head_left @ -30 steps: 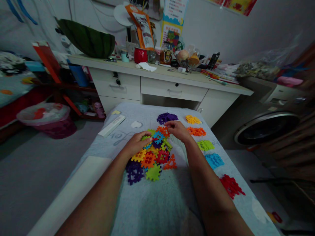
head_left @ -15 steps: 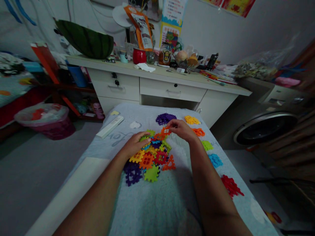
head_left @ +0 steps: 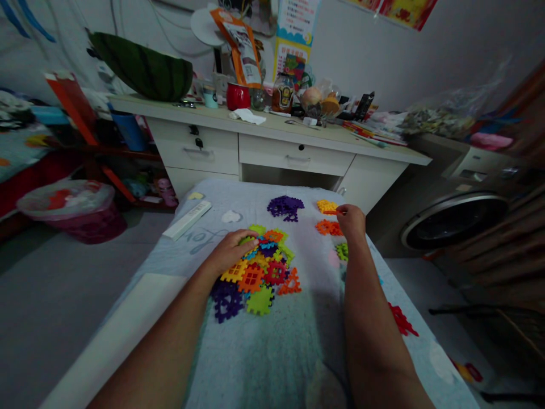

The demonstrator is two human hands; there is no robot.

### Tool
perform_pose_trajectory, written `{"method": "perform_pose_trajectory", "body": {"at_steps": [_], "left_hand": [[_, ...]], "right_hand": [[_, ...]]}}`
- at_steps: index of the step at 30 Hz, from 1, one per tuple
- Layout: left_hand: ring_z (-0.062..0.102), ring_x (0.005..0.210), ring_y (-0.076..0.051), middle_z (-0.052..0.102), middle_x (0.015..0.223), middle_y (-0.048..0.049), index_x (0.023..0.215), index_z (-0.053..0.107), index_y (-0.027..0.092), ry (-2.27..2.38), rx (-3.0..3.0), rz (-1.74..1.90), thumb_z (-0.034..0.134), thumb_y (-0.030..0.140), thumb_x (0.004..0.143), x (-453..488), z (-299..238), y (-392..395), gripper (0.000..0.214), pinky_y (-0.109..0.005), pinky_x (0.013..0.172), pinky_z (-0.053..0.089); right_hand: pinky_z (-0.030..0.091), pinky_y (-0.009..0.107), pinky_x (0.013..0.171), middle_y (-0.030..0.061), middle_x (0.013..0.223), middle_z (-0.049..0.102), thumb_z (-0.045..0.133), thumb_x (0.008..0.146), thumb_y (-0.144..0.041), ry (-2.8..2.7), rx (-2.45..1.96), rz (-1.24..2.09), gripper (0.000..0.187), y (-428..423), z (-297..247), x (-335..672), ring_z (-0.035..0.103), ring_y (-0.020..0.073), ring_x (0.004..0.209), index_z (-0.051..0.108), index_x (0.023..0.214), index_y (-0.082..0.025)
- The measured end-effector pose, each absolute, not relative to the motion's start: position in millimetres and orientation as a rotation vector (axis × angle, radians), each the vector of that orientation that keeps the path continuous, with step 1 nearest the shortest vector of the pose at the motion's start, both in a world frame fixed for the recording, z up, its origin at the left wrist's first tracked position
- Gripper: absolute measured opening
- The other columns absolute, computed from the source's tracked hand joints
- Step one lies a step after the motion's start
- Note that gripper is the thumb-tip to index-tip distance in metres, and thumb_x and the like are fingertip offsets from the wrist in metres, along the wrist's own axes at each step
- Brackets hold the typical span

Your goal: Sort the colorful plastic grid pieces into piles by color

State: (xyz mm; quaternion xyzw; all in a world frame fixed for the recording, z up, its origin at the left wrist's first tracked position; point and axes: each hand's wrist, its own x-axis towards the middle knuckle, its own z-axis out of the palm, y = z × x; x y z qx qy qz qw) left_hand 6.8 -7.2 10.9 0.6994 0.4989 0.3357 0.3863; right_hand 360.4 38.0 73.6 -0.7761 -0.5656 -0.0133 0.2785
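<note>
My left hand (head_left: 235, 250) rests on the left edge of a mixed pile of toothed plastic building pieces (head_left: 259, 262), fingers stretched out over it, gripping nothing. My right hand (head_left: 353, 220) is pinched on an orange building piece, seen edge-on at its fingertips, above the right side of the bed-like cloth surface. Just below it lies an orange stack (head_left: 328, 228), and behind it a yellow stack (head_left: 326, 205). Purple pieces (head_left: 284, 207) are heaped farther to the left. Green pieces (head_left: 342, 251) show partly beside my right wrist, and red pieces (head_left: 402, 320) lie nearer, past the forearm.
A long white box (head_left: 187, 220) lies at the left of the cloth (head_left: 264, 363). Beyond stands a cluttered desk (head_left: 298, 159) with drawers, holding a watermelon half (head_left: 145, 68). A washing machine (head_left: 451, 193) is at the right, a lined pink bin (head_left: 74, 218) at the left.
My right hand has carried the orange piece from the pile rightward to above the orange stack. My left hand stays on the pile. The view has shifted slightly.
</note>
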Motion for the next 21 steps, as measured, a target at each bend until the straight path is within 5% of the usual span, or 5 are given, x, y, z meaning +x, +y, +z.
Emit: {"method": "perform_pose_trajectory", "body": {"at_steps": [16,21], "left_hand": [[0.065,0.106,-0.027,0.072,0.114,-0.0073,0.11,0.07,0.02,1.293,1.751,0.837,0.057,0.057,0.08,7,12,-8,0.049,-0.039,0.096,0.048],[0.065,0.104,-0.027,0.073,0.11,-0.0068,0.11,0.07,0.02,1.301,1.739,0.844,0.057,0.057,0.079,8,13,-10,0.05,-0.039,0.095,0.048]], "right_hand": [[0.043,0.024,0.077,0.0093,0.104,0.073,0.052,0.078,-0.007,-1.665,-2.338,0.076,0.033,38,50,362,0.065,0.0183,0.094,0.074,0.101,-0.017],[0.045,0.03,0.086,0.0131,0.113,0.07,0.05,0.082,-0.01,-1.689,-2.366,0.072,0.035,38,55,357,0.063,0.0228,0.104,0.074,0.107,-0.018]]}}
